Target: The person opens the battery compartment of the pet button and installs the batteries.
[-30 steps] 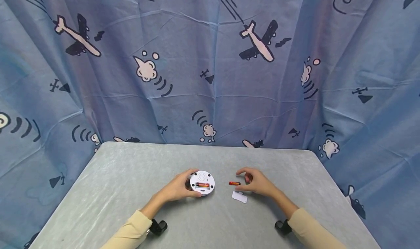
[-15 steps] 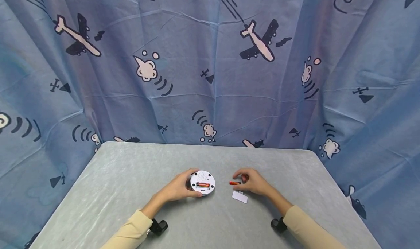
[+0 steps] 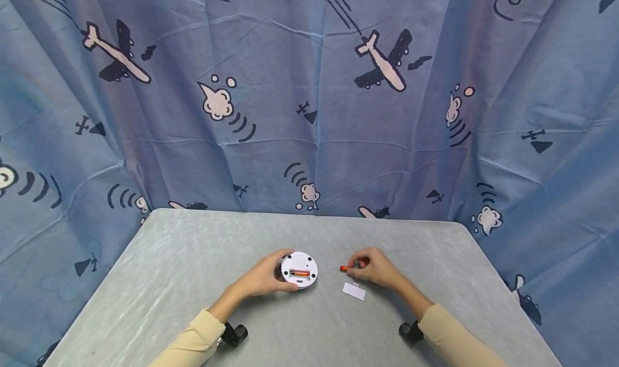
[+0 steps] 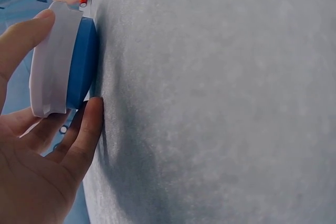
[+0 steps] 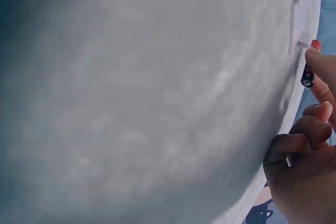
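My left hand (image 3: 263,276) grips a round white device (image 3: 306,262) by its sides, thumb and fingers on opposite edges. Its underside faces up with the compartment uncovered, and one orange-and-black battery (image 3: 300,273) lies inside. In the left wrist view the device's blue part (image 4: 81,64) faces the table. To the right, my right hand (image 3: 378,268) pinches a second battery (image 3: 344,268) between thumb and forefinger. The right wrist view shows this battery's dark end (image 5: 307,81) below the thumb, with the other fingers curled. Part of the battery is hidden by the fingertips.
A white battery cover (image 3: 354,291) lies on the grey table (image 3: 309,335), just in front of my right hand's fingertips. Behind the table's far edge hangs a blue curtain (image 3: 271,163) printed with airplanes.
My right hand's forefinger and thumb have closed on the second battery, which lay on the table between them before. My left hand and the device stay in place.
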### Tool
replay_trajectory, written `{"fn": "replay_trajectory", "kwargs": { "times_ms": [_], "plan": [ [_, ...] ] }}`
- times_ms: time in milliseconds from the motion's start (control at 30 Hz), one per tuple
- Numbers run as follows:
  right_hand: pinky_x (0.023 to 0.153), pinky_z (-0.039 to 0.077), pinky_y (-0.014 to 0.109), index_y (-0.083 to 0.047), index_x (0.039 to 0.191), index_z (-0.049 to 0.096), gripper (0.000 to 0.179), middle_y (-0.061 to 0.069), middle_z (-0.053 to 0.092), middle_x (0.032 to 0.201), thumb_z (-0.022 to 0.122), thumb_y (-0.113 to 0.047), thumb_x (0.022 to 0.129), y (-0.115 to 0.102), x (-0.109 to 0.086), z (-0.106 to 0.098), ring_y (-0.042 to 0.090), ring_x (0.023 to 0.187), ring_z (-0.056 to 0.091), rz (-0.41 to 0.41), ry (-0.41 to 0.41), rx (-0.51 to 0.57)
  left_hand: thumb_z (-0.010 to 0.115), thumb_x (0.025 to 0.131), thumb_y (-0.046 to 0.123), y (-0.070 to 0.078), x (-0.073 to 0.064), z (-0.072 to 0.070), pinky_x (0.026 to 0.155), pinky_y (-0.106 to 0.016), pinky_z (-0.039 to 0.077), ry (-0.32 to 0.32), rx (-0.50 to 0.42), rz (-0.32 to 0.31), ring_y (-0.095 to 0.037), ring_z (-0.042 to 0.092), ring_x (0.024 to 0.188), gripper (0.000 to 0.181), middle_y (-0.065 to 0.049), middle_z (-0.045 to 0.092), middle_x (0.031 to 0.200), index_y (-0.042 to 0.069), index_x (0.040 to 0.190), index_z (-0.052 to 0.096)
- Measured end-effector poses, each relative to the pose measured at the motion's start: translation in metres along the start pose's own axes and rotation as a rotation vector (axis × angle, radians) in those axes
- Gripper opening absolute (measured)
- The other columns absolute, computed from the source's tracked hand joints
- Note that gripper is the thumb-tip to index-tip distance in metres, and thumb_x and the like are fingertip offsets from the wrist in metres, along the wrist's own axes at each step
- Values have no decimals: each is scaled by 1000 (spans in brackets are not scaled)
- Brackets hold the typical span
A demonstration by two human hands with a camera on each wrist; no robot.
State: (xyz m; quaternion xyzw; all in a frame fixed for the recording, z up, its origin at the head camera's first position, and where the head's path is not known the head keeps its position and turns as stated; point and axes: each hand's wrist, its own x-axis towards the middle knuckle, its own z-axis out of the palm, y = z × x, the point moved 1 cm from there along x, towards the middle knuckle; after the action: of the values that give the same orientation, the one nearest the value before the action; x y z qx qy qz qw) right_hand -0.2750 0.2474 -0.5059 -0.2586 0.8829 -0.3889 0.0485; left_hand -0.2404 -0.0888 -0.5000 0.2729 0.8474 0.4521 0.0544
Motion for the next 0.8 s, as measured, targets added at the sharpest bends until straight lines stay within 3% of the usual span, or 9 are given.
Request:
{"fn": "replay_trajectory", "kwargs": {
  "times_ms": [500,800],
  "plan": [
    [53,31,24,-7,91,76,11,-3,44,69,84,-7,84,-8,1,-5,12,63,40,-29,78,138,91,77,27,0,0,3,106,-51,39,-11,17,9,-33,52,125,90,-19,56,136,-6,146,44],
    [53,30,22,-8,91,76,10,-3,44,67,84,-10,86,-17,6,-1,11,61,39,-27,55,170,91,77,29,-2,0,5,106,-50,39,-2,14,0,-31,52,125,90,-18,55,136,-5,146,44]
  ]
}}
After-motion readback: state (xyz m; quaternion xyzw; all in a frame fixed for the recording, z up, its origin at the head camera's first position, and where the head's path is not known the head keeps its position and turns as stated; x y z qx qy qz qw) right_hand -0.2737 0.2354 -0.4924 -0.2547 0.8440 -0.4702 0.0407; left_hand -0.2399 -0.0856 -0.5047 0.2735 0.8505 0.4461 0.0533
